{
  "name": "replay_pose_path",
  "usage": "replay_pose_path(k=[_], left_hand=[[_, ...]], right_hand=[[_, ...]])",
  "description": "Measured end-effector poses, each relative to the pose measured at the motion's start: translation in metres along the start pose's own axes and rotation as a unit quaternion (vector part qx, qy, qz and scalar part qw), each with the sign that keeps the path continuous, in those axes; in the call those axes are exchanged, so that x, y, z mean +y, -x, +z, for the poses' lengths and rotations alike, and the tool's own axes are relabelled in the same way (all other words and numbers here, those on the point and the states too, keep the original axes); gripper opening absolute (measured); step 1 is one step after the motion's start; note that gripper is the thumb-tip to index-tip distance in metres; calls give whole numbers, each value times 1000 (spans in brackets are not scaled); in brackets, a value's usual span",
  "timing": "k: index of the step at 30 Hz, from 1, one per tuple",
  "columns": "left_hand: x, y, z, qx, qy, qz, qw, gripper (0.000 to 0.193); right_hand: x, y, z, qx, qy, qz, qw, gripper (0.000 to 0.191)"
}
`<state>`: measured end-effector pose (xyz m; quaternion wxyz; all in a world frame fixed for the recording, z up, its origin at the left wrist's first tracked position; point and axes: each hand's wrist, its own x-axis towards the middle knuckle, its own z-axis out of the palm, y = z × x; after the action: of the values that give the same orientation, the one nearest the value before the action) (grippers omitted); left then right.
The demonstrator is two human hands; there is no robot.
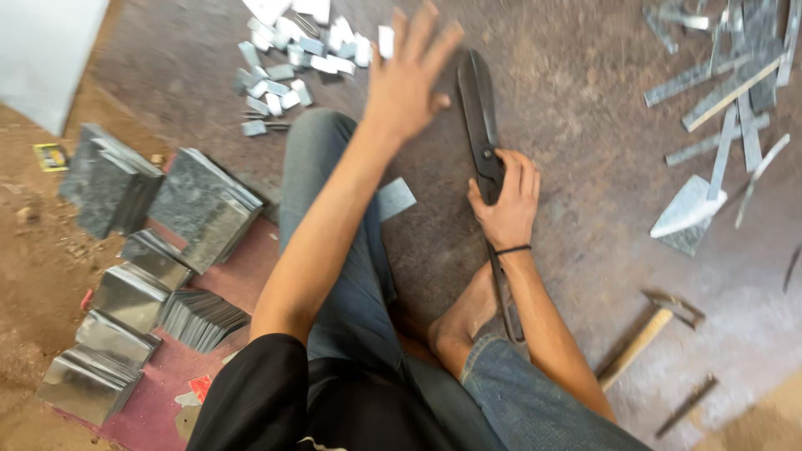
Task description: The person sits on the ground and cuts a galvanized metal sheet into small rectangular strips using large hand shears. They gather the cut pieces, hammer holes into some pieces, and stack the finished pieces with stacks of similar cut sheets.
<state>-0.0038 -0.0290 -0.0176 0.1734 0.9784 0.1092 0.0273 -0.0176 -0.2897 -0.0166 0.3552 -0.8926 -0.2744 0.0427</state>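
Seated on floor, shears at rest, next piece being fetched.
Right hand (505, 200) wraps the handles of the long black metal shears (483, 159), blades shut, lying on the dark floor (585, 276) across the bare foot (464, 321). Left hand (409, 75) is spread open, empty, blurred, above the floor near the small cut grey metal squares (292, 58); one grey square sheet (394, 199) lies beside the knee. Best to keep the shears pinned steady and fingers off the blade line while reaching.

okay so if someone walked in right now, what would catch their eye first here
Probably the long black metal shears lying on the floor at centre, gripped by the right hand, with the left hand spread open in the air above them. Next, the stacks of cut metal sheets at the left and the metal strips scattered top right.
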Motion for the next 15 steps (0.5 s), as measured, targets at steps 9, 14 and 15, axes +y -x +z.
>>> replay_pose_path(k=[9, 14, 15], left_hand=[[-85, 7, -84, -367, -40, -9, 930, 54], [-99, 22, -125, -233, -54, -109, 965, 40], [-95, 20, -123, -192, -56, -153, 968, 43]], right_hand=[[3, 9, -7, 13, -36, 2, 999, 58], [11, 10, -5, 28, -41, -9, 999, 58], [12, 10, -4, 31, -41, -12, 999, 58]])
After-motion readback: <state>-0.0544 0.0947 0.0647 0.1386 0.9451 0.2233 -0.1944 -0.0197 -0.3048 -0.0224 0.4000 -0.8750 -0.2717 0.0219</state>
